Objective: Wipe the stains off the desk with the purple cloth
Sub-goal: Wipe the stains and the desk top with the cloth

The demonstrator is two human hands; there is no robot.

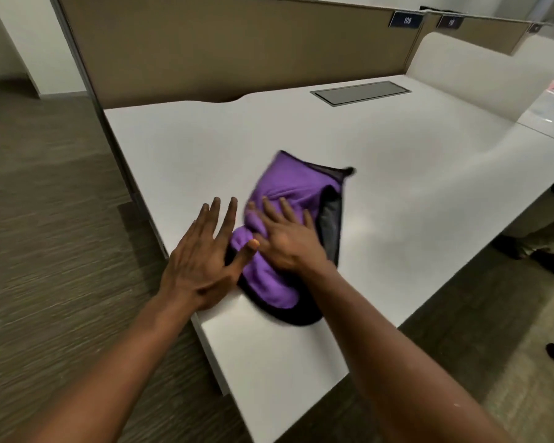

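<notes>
Both my hands lie flat-fingered: right hand (285, 238) presses the bunched purple microfibre cloth (288, 225) onto the smooth white desk (397, 187) for wiping; left hand (202, 251) beside it, thumb touching, probably steadies.

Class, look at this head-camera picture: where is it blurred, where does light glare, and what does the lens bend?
Head view: motion blur smears the purple cloth and right hand; soft glare on the desk right of the cloth; wide-angle lens bows the partition.
</notes>
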